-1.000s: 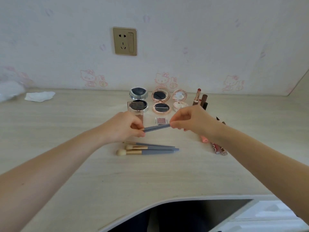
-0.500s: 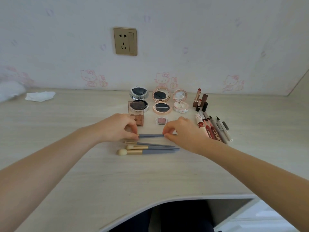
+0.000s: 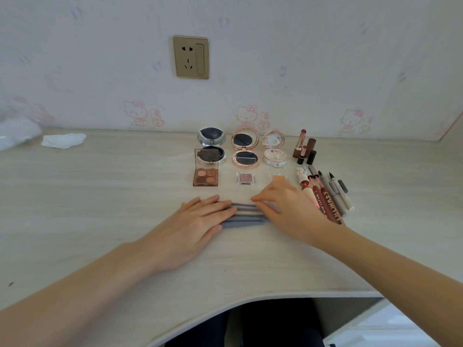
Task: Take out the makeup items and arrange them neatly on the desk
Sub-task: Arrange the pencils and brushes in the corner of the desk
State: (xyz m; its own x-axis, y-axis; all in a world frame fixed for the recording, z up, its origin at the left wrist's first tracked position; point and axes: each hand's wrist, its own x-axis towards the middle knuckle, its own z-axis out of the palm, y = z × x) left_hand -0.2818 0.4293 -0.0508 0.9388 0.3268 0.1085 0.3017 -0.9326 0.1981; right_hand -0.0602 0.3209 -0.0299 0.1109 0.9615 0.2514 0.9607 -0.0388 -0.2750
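Several grey-handled makeup brushes (image 3: 246,216) lie side by side on the pale wooden desk (image 3: 100,209). My left hand (image 3: 193,226) lies flat over their left ends, fingers spread, hiding the brush heads. My right hand (image 3: 288,211) rests flat on their right ends. Behind them sit an open eyeshadow palette (image 3: 206,177), three open round compacts (image 3: 245,151), two small single shadows (image 3: 245,178), upright lipsticks (image 3: 304,147) and a row of lip glosses and liner pens (image 3: 328,194).
A crumpled white tissue (image 3: 64,140) and a clear plastic bag (image 3: 15,132) lie at the desk's far left. A wall socket (image 3: 191,57) sits above. The desk's curved front edge (image 3: 250,299) is near me, with a white drawer unit (image 3: 380,329) at lower right.
The brush I held in the air with both hands came down onto the desk beside the others. Both hands then flattened over the brush row, pressing the ends together.
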